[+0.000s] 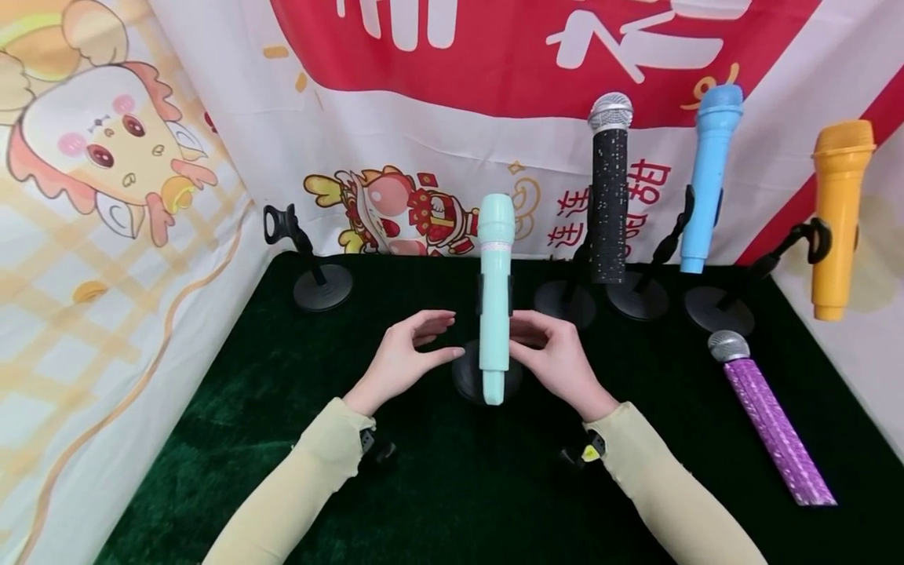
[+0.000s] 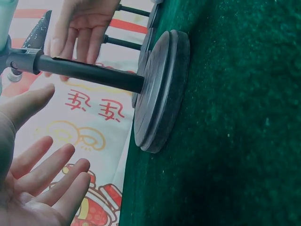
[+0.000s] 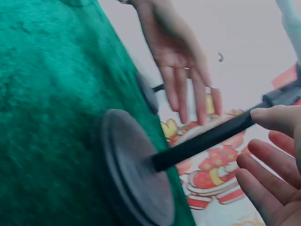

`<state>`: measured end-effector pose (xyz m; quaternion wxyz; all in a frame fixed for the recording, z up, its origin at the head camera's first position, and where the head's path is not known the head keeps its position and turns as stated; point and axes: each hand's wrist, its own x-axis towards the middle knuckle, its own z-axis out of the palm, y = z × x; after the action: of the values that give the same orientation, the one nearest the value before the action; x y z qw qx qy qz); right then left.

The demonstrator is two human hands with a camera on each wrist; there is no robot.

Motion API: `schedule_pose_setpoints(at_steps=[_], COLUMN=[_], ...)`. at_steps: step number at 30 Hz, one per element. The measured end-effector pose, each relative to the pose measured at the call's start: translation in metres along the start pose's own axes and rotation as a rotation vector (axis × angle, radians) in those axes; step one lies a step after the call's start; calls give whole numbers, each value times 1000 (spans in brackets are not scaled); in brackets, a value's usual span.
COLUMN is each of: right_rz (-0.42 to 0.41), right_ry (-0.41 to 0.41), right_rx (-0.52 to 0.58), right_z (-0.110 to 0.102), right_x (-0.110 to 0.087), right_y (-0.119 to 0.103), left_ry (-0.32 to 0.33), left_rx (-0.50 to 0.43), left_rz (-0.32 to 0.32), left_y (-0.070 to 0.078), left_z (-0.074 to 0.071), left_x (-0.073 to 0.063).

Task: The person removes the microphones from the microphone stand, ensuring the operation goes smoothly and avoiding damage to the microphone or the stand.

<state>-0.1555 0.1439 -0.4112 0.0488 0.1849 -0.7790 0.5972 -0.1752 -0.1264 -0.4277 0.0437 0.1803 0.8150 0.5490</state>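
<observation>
A mint-green microphone [image 1: 496,306] sits tilted in the clip of a black desk stand [image 2: 164,89] near the table's middle. To its left, my left hand [image 1: 402,359] is held apart from the stand with its fingers loosely extended. My right hand [image 1: 558,359] is on the other side, fingers relaxed around no object. In the right wrist view its thumb overlaps the upper part of the black pole [image 3: 202,143]; whether it touches I cannot tell. The round base rests on the green cloth [image 1: 424,486].
At the back left stands a stand [image 1: 323,287] with a bare clip. Stands at the right hold a black microphone [image 1: 609,204], a blue microphone [image 1: 708,173] and an orange microphone [image 1: 839,227]. A purple microphone [image 1: 777,428] lies on the cloth at right. Printed curtains [image 1: 254,102] enclose the table.
</observation>
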Motion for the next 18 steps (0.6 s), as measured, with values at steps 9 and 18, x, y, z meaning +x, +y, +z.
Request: schedule_pose_setpoints(at_steps=[9,18], right_rz=[-51,-73], right_ry=[138,152], right_rx=[12,85], right_z=[-20,-31], right_x=[-3,6], right_y=[-52,-52], left_ry=[-30,-32], left_rx=[-36,-124], left_rz=[54,125], left_y=[8,20], left_z=[16,34], left_x=[5,11])
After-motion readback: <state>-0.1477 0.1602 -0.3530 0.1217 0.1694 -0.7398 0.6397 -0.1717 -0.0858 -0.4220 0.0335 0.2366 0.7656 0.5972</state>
